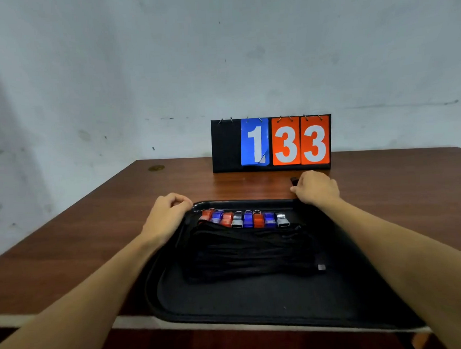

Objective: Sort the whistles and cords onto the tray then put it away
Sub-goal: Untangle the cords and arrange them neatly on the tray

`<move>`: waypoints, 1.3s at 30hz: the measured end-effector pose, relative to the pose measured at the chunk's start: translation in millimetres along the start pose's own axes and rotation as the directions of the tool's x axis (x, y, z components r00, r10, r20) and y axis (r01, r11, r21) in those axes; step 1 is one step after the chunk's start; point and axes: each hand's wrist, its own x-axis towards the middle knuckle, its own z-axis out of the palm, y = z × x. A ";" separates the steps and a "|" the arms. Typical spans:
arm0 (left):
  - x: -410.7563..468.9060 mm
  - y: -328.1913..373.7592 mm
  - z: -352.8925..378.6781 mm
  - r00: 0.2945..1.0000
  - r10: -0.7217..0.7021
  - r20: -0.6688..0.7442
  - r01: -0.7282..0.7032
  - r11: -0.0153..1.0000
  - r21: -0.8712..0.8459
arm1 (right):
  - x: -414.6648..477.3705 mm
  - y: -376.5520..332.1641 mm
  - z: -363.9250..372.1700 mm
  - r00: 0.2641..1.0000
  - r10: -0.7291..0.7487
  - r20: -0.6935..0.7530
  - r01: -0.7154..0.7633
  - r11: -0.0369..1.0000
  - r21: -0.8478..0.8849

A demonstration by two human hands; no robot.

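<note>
A black tray [230, 302] lies on the wooden table [93, 235], its near edge hanging over the table's front. Along the tray's far side stands a row of several whistles [246, 220] in red, blue and silver. A pile of black cords [249, 250] fills the tray's middle. My left hand [167, 215] curls around the tray's far-left corner. My right hand [317, 187] is closed over the far-right corner, knuckles up. A small black piece [294, 181] shows just beyond its fingertips.
A flip scoreboard [272, 143] reading 1 and 33 stands at the back of the table, close behind my right hand. A pale wall rises behind it. Bare wood lies to the left and right of the tray.
</note>
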 end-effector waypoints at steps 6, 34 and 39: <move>-1.8 -0.9 -3.1 0.999 0.007 0.036 -0.007 1.000 0.001 | -5.3 -4.6 -4.2 0.998 0.048 0.040 -0.050 0.998 0.045; -3.1 -0.1 -4.9 0.998 -0.030 0.060 0.029 0.999 0.028 | -10.4 -85.1 -1.1 0.812 -0.429 0.396 0.283 0.882 0.376; -1.0 -5.2 -4.3 0.997 -0.014 0.070 0.012 0.999 0.032 | -11.1 -89.9 2.5 0.824 -0.480 0.300 0.356 0.851 0.386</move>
